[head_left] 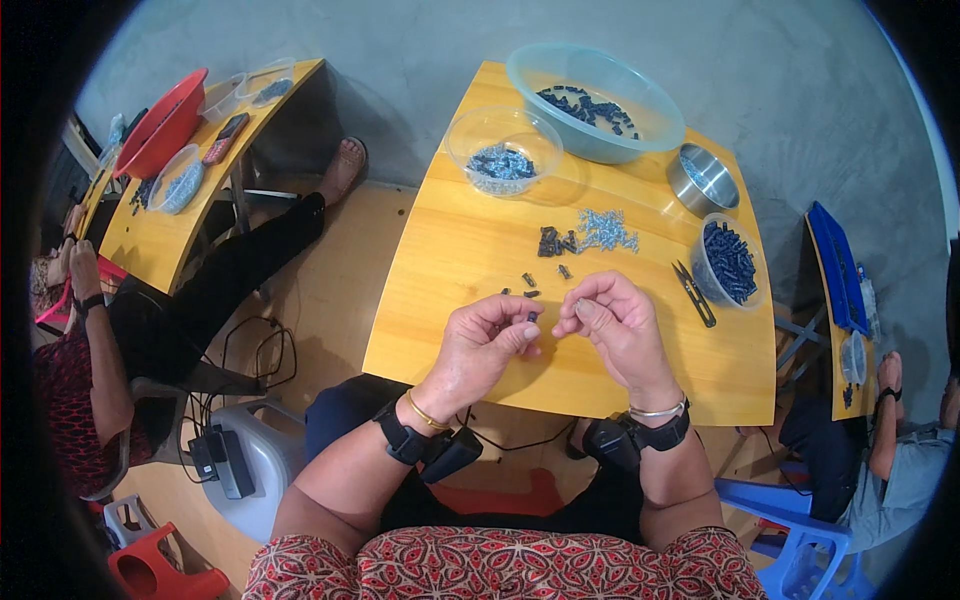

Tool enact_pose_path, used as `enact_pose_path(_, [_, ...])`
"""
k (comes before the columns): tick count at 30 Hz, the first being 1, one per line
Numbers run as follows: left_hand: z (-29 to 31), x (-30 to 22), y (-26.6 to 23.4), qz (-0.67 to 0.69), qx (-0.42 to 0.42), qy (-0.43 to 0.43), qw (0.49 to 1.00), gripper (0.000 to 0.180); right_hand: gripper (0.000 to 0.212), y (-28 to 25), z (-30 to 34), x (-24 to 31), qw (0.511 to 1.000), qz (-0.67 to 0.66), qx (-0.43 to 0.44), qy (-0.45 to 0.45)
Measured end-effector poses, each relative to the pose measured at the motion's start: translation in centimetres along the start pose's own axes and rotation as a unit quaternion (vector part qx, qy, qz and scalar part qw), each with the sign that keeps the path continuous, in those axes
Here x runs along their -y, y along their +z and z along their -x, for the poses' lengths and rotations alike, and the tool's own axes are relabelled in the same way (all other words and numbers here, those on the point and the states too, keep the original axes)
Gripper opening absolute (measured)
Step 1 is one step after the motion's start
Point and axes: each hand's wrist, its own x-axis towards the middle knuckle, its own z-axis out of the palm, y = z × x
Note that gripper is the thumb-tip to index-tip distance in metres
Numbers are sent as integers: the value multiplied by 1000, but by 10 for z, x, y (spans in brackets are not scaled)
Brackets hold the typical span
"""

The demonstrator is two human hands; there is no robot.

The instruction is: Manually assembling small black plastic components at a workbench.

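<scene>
Currently, dark piece (532, 317) pinched in left hand (480, 345); right hand (622, 328) pinched together, contents unclear. Work judged partway: clear pieces (606, 231), dark parts (552, 242) left loose on counter (430, 290).

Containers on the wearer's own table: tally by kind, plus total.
Blue basin: 1
Clear plastic tubs: 2 (left tub, right tub)
Metal bowl: 1
Total: 4

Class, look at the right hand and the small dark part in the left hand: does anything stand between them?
Nothing visible does: just an open gap separates the right hand from the small dark part at the left hand's fingertips.
</scene>
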Motion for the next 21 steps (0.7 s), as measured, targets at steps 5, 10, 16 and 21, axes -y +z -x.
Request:
enact_pose_path(5, [2, -3, 0, -30, 1, -1, 1000, 16, 9, -7, 0, -4, 998, 51, -1, -32])
enact_pose_path(10, [2, -2, -1, -20, 13, 6, 1000, 14, 9, 3, 2, 2, 998, 61, 14, -19])
enact_pose_path(16, [2, -2, 0, -36, 14, 15, 999, 16, 8, 4, 3, 2, 994, 96, 34, -31])
enact_pose_path(21, [2, -3, 0, -33, 9, 9, 999, 16, 6, 4, 2, -1, 996, 86, 8, -17])
